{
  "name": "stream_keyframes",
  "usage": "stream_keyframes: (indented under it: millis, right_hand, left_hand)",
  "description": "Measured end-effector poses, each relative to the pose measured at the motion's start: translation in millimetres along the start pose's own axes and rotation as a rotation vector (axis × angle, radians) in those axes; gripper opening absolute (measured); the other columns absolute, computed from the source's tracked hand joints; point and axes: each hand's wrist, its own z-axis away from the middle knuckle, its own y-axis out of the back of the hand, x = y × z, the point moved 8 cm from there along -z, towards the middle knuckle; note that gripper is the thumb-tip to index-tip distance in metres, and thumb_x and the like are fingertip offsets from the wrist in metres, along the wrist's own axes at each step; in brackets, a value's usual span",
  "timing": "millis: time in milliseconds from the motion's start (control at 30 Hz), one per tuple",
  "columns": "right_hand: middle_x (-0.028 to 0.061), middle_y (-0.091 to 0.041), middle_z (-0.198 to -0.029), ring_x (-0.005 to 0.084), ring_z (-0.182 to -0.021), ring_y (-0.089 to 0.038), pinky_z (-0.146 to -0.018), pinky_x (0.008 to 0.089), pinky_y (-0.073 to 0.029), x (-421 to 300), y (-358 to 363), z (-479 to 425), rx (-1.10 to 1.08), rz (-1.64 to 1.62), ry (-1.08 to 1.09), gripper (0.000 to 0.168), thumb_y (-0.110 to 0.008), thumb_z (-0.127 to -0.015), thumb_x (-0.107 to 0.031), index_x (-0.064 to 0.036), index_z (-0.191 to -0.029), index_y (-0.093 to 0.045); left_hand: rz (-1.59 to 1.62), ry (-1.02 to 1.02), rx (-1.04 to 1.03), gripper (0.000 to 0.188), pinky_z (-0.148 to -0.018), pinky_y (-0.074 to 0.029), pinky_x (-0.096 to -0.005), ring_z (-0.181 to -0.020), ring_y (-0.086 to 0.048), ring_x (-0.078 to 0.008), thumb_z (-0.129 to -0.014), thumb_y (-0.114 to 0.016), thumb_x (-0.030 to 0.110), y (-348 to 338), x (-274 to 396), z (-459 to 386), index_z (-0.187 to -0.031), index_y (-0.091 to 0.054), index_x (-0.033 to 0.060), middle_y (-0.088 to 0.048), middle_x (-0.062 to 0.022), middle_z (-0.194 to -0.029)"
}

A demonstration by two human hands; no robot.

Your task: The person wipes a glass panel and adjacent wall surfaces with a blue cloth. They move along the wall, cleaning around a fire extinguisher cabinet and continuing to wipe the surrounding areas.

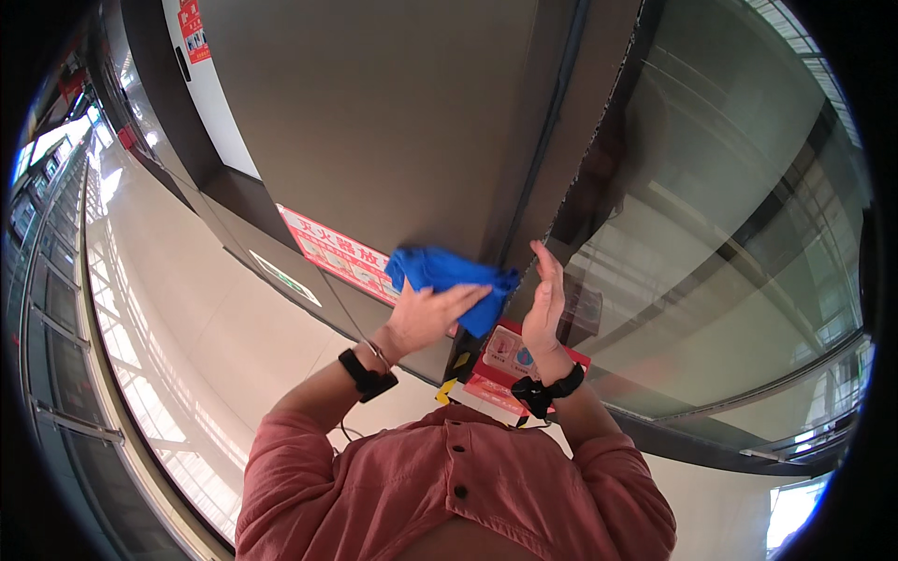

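My left hand [424, 317] presses a bunched blue cloth [449, 270] against a dark brown-grey wall panel [393, 126], near the panel's lower right. The fingers lie over the front of the cloth and partly hide it. My right hand [546, 305] is raised beside the cloth, empty, with its fingers stretched upward. It is close to the edge strip between the panel and a glass pane [715, 231]; whether it touches the glass I cannot tell. A dark band sits on each wrist.
A red-and-white sign [337, 254] with writing is fixed low on the panel. Below my hands stands a red box [505, 350] with pictograms, beside yellow-and-black floor marking [446, 390]. The pale shiny floor [189, 280] runs left to a glass railing [59, 343].
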Motion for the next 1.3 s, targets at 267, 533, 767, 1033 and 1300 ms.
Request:
stream_keyframes:
  millis: [267, 533, 767, 1033, 1300]
  right_hand:
    - [0.0228, -0.045, -0.141, 0.0360, -0.129, -0.045, -0.109, 0.0422, -0.032, -32.6, -14.9, -12.1, 0.070, -0.060, 0.139, 0.051, -0.032, -0.103, -0.029, 0.004, -0.140, -0.045]
    - [0.0254, -0.030, -0.152, 0.0388, -0.139, -0.032, -0.113, 0.0482, -0.026, -48.2, -32.1, -9.6, 0.017, 0.062, 0.156, 0.064, -0.035, -0.102, -0.038, 0.007, -0.146, -0.030]
    - [0.0237, -0.043, -0.143, 0.0465, -0.134, -0.035, -0.113, 0.0586, -0.021, -100.8, -71.3, 1.6, -0.061, 0.272, 0.582, 0.055, -0.059, -0.089, -0.031, 0.002, -0.132, -0.052]
    - [0.0134, -0.056, -0.137, 0.0419, -0.133, -0.043, -0.117, 0.0540, -0.005, -118.3, -134.2, -10.6, -0.230, 0.512, 0.655, 0.034, -0.056, -0.088, -0.019, -0.014, -0.119, -0.069]
    - [0.0110, -0.054, -0.137, 0.0370, -0.132, -0.044, -0.114, 0.0522, -0.017, -75.8, -156.8, 17.0, -0.409, 0.534, 0.582, 0.040, -0.058, -0.089, -0.024, -0.012, -0.127, -0.062]
  left_hand:
    - [-0.057, 0.115, 0.803, 0.061, -0.096, -0.029, -0.0675, -0.125, -0.033, -0.0495, -0.072, -0.075, 0.029, 158.7, -9.7, -76.2, -0.131, -0.057, 0.0258, -0.041, -0.0104, -0.145]
    - [0.140, 0.116, 0.208, 0.069, -0.080, -0.043, -0.0421, -0.084, -0.050, -0.0284, -0.073, -0.069, 0.018, -3.8, 1.6, 21.2, -0.139, -0.051, 0.0238, -0.052, -0.0079, -0.128]
    - [0.344, 0.592, 0.918, 0.052, -0.114, -0.027, -0.0492, -0.136, -0.031, -0.0477, -0.088, -0.053, 0.009, 56.9, -142.2, 40.3, -0.139, -0.042, -0.0004, -0.030, -0.0274, -0.148]
    - [0.159, 0.468, 0.789, 0.056, -0.105, -0.036, -0.0553, -0.122, -0.044, -0.0467, -0.069, -0.065, 0.003, 42.2, -68.7, 53.4, -0.125, -0.056, 0.0053, -0.046, -0.0227, -0.134]
    - [0.414, 0.996, 0.947, 0.064, -0.110, -0.037, -0.0435, -0.129, -0.042, -0.0443, -0.076, -0.057, -0.010, -15.1, -143.9, 115.3, -0.138, -0.045, 0.0046, -0.040, -0.0235, -0.141]
